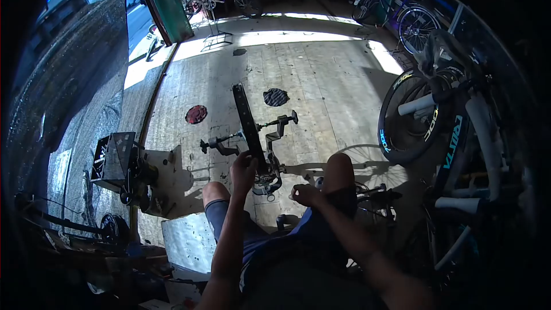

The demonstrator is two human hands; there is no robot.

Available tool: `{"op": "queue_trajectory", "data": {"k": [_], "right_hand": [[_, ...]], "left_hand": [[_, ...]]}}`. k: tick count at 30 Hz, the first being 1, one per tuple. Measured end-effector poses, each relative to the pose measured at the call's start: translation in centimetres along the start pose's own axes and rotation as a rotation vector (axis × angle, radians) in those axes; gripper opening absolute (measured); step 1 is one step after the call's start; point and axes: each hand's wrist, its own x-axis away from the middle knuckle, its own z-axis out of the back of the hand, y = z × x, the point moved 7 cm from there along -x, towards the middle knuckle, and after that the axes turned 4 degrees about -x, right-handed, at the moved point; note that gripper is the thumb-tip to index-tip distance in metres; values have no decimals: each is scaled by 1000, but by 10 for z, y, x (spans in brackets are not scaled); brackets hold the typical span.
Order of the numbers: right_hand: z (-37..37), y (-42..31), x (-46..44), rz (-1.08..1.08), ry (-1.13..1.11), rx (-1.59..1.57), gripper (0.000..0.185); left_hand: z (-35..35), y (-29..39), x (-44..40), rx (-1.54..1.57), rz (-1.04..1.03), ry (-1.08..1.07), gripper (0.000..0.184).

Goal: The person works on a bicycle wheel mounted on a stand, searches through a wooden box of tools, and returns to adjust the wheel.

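A bare bicycle wheel rim, dark and seen nearly edge-on, stands upright in a metal truing stand in front of me. The stand's arms spread out on both sides of the wheel. My left hand is at the near left side of the wheel, its fingers bent against the rim. My right hand lies by my right knee, apart from the wheel. Its fingers are pinched together, and anything between them is too small to make out. The stand's jaws sit low between my knees.
A bicycle with a thick tyre stands close on my right. To the left are a dark metal box and a pale board. A red disc and a dark disc lie on the floor. More bicycles stand farther back.
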Motion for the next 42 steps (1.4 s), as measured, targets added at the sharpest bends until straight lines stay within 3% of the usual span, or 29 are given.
{"op": "queue_trajectory", "data": {"k": [3,13,19,22,26,28,29,30,31,32,33,36,39,42], "right_hand": [[-18,7,-16,40,26,301,37],[-31,-17,-17,89,-2,396,42],[-29,-52,19,106,-94,121,41],[-59,-10,-17,115,-196,464,42],[-52,-9,-11,-59,-298,-48,39],[-45,-14,-12,106,-217,99,35],[-45,-21,-13,275,-177,278,33],[-46,-27,-11,428,-133,423,32],[-43,-28,-7,439,-132,389,32],[-42,-29,-3,431,-146,314,32],[-34,-32,11,107,-179,-85,27],[-34,-52,15,204,-208,-37,24],[-34,-56,15,176,-251,16,30],[-40,-50,7,88,-291,22,31]], "left_hand": [[5,4,9,-139,25,19,36],[9,-6,20,-187,-6,-23,32],[13,-2,31,-177,-37,-4,38],[13,-5,32,-187,-26,-29,33],[23,6,39,-191,-30,-42,30],[46,49,63,-446,-44,-72,25],[50,12,56,-601,-134,49,23],[64,22,65,-619,-69,-6,24],[71,11,67,-613,-99,74,26],[78,-9,69,-615,-135,150,28],[87,-20,74,-555,-221,159,29],[106,-19,95,-573,-95,381,26],[111,-58,89,-476,-219,364,26],[109,-89,83,-381,-137,108,28]]}}
